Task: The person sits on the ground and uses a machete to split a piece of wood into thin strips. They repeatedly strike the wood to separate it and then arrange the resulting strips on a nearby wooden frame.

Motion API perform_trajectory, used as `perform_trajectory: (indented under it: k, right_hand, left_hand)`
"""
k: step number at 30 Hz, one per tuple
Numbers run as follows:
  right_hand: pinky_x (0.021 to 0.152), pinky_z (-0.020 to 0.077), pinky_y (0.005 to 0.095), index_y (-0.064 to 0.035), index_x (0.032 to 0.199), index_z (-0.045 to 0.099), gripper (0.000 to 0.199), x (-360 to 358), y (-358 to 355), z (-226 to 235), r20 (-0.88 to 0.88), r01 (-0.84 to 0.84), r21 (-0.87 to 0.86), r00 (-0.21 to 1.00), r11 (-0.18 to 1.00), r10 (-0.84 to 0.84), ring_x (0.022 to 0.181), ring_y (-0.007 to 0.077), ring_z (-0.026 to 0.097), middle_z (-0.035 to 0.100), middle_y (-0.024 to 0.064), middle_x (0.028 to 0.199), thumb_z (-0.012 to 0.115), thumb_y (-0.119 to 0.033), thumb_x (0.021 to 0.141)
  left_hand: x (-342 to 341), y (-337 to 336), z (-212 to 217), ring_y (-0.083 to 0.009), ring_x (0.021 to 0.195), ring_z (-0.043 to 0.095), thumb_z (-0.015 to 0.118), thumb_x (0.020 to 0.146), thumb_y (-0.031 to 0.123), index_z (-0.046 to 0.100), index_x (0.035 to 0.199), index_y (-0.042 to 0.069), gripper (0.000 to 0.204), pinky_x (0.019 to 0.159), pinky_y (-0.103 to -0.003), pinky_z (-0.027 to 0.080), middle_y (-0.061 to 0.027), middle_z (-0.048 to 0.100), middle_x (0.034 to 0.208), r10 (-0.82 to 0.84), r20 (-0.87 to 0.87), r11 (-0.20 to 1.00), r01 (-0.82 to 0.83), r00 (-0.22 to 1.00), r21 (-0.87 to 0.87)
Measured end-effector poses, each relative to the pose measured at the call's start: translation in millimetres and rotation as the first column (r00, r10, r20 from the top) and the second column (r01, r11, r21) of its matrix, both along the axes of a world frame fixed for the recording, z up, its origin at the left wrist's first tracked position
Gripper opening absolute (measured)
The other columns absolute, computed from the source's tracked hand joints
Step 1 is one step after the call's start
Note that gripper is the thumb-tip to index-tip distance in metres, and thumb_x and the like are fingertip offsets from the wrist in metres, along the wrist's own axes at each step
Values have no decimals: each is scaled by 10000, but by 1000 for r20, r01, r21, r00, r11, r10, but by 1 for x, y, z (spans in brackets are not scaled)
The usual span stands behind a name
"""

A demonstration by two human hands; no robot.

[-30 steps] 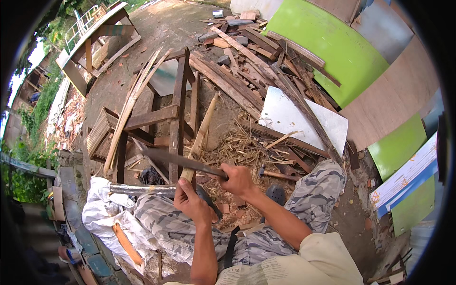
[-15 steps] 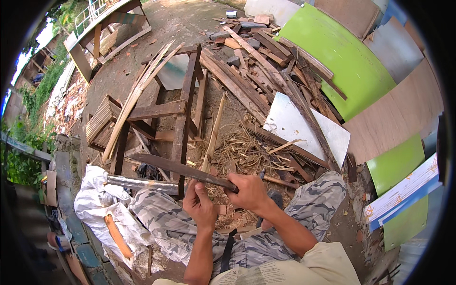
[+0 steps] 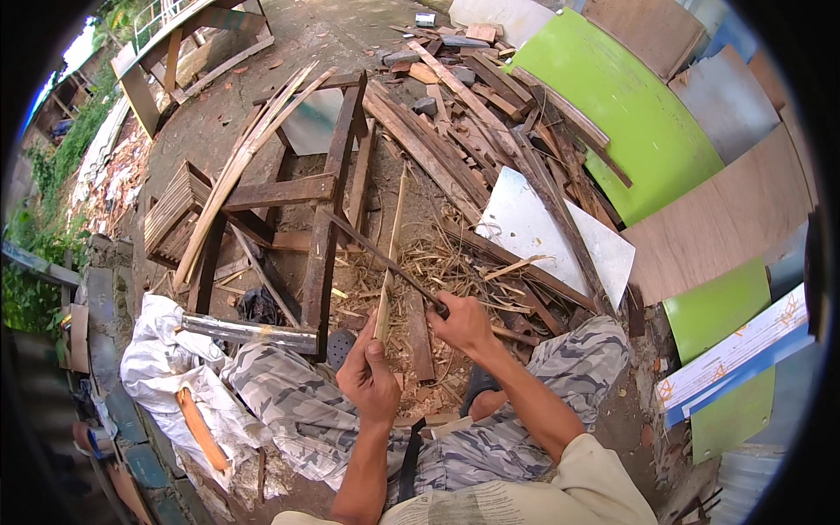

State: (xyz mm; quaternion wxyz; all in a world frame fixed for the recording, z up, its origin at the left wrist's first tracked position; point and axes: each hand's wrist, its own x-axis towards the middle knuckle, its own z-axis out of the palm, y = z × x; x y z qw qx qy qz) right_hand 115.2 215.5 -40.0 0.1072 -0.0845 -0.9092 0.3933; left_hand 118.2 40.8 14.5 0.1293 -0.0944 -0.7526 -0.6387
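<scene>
My left hand [image 3: 369, 378] is closed round the lower end of a pale split bamboo strip [image 3: 396, 223], which points up and away from me. In my right hand [image 3: 465, 330] is the handle of a long dark machete [image 3: 372, 250]. Its blade slants up to the left, seen nearly edge-on, and crosses the strip in this view; whether they touch I cannot tell. Below and beyond the hands, shavings and thin split pieces [image 3: 451, 271] litter the ground. My legs in camouflage trousers [image 3: 289, 398] are spread on both sides.
A dark wooden frame [image 3: 319, 254] stands ahead to the left, with long pale strips [image 3: 249, 162] leaning on it. Scrap timber [image 3: 455, 157] is heaped ahead right, beside a white board [image 3: 560, 232] and green panels [image 3: 621, 114]. A white sack [image 3: 162, 350] lies at my left.
The machete has turned from broadside to nearly edge-on, its tip swinging up and right. More of the bamboo strip in my left hand now shows. The view has shifted slightly.
</scene>
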Motion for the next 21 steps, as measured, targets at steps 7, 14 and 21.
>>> perform_trajectory:
  k: [7, 14, 21]
  right_hand:
    - [525, 500, 447, -90, 790, 611, 164, 4, -7, 3, -67, -90, 22, 994, 996, 92, 573, 360, 642, 618, 147, 603, 694, -231, 787]
    - [500, 480, 434, -55, 780, 628, 153, 4, -15, 18, -176, -156, 0, 972, 988, 153, 543, 352, 626, 601, 156, 588, 698, -189, 801]
    - [491, 484, 429, -54, 783, 624, 160, 1, -15, 18, -162, -197, 24, 967, 980, 198, 530, 351, 623, 609, 154, 592, 707, -191, 785]
  left_hand:
    - [0, -3, 3, -86, 772, 602, 553, 1045, 262, 649, 1207, -113, 419, 677, -231, 481, -156, 736, 1048, 18, 47, 1000, -17, 999, -23]
    - [0, -5, 2, -56, 729, 556, 531, 1054, 248, 647, 1242, -82, 397, 634, -203, 437, -109, 737, 1059, 17, 37, 1000, -17, 999, 4]
    - [-4, -6, -3, -76, 761, 581, 533, 1051, 213, 648, 1240, -84, 371, 657, -226, 463, -110, 736, 1038, 35, -24, 999, -35, 999, -13]
